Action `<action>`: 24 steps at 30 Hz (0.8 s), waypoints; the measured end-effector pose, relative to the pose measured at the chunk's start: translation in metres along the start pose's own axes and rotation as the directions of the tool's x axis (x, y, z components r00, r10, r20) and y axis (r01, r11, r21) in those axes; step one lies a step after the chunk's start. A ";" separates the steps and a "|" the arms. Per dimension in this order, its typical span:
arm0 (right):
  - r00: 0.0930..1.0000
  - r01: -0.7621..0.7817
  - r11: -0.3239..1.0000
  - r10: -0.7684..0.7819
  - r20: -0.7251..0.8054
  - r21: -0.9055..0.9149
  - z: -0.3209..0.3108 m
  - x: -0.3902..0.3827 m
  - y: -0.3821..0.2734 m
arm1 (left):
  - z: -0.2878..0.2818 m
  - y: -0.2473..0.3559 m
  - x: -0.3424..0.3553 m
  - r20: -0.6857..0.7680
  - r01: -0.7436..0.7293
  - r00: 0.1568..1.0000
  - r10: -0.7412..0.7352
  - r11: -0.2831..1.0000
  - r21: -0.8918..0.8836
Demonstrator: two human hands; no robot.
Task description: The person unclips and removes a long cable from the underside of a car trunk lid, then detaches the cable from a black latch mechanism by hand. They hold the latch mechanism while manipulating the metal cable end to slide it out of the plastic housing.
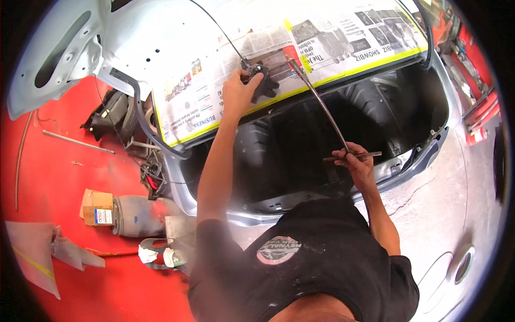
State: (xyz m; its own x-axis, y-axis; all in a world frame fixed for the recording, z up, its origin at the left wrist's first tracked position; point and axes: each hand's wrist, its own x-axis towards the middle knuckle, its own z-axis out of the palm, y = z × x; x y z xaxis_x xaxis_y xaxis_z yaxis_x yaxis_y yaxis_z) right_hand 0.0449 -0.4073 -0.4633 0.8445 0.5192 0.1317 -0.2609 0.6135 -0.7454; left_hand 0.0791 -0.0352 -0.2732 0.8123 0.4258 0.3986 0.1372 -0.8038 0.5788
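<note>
In my left hand (237,92) is a black plastic car part (266,86), shaped like a small latch or actuator, gripped between thumb and fingers over the newspaper (343,45). A thin dark cable (217,26) runs from the top edge down to this part. My right hand (358,163) has its fingers closed round the lower end of a long metal rod (323,103), where a short crossbar (370,155) passes through it like a T-handle. The rod slants up and left over the open trunk, its far tip over the newspaper beside yellow tape.
Newspaper edged with yellow masking tape (375,64) covers the car panel behind the dark trunk opening (300,150). A white body panel (56,48) stands at the far left. On the red floor lie a grey cylinder (142,216), a cardboard box (96,206) and a metal strip (79,141).
</note>
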 end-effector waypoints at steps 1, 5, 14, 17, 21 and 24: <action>1.000 0.008 1.000 -0.008 0.008 0.003 0.000 0.000 0.000 | 0.000 0.001 0.001 -0.018 0.016 1.000 -0.017 0.999 -0.047; 1.000 0.021 1.000 -0.021 0.003 -0.009 -0.002 0.003 0.001 | -0.009 -0.008 0.014 0.045 -0.048 0.998 0.047 0.999 0.016; 1.000 0.005 1.000 -0.005 0.004 0.008 -0.007 0.012 -0.002 | -0.010 0.004 0.025 0.169 0.090 0.985 -0.045 0.960 -0.266; 1.000 -0.002 1.000 0.001 0.003 0.014 -0.010 0.014 -0.001 | -0.011 0.018 0.019 0.167 0.065 0.985 -0.028 0.974 -0.215; 1.000 -0.021 1.000 0.021 0.007 0.011 -0.014 0.017 0.002 | -0.006 0.019 0.008 -0.004 -0.120 0.993 0.120 0.990 -0.072; 0.999 -0.030 1.000 0.030 0.014 0.008 -0.013 0.019 0.003 | -0.004 0.014 0.002 -0.083 -0.200 0.977 0.197 0.979 -0.033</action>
State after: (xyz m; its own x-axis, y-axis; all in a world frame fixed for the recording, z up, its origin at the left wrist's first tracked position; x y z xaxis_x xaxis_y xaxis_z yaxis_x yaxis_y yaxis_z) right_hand 0.0661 -0.4028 -0.4713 0.8297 0.5456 0.1181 -0.2899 0.6020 -0.7440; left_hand 0.0806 -0.0440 -0.2618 0.7737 0.2922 0.5622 -0.0468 -0.8585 0.5106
